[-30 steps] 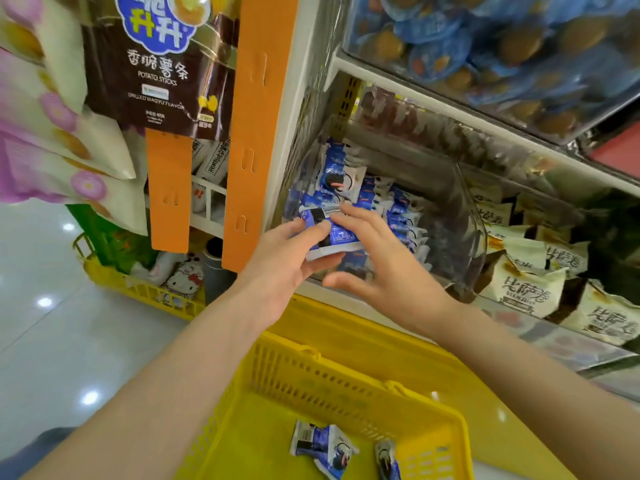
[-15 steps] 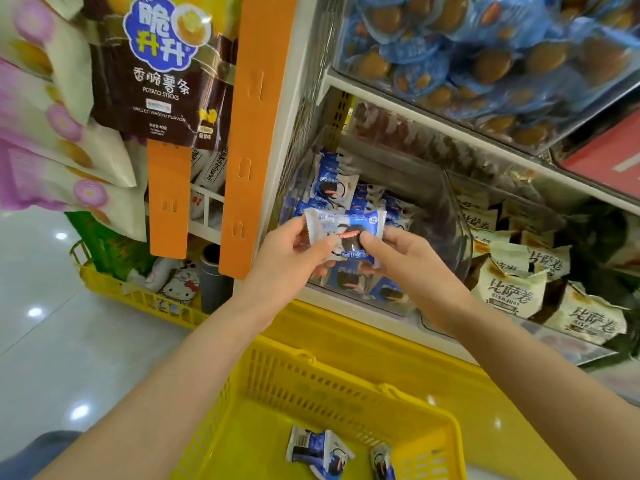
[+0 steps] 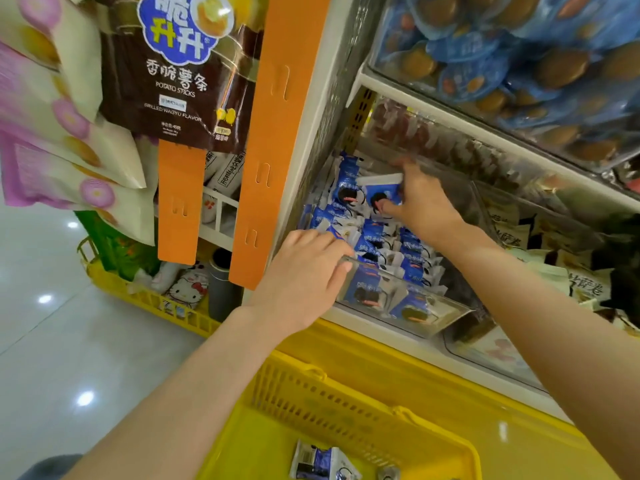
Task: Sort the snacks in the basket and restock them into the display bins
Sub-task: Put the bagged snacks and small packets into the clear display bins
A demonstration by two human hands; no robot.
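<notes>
A white shop shelf (image 3: 363,322) is seen above a glossy pale floor (image 3: 69,358), with a clear plastic display bin (image 3: 415,289) set on it. In the head view, the bin is filled with small blue-and-white snack packets (image 3: 381,244). One more blue-and-white packet (image 3: 381,190) is pinched between the thumb and fingers of the right hand (image 3: 422,202) at the back of the bin, just above the pile. The bin's front rim is gripped by the left hand (image 3: 301,278), fingers laid over it, thumb against the outer wall. Below, a yellow slotted plastic basket (image 3: 346,403) is seen, with a few loose packets (image 3: 322,462) lying on its floor.
</notes>
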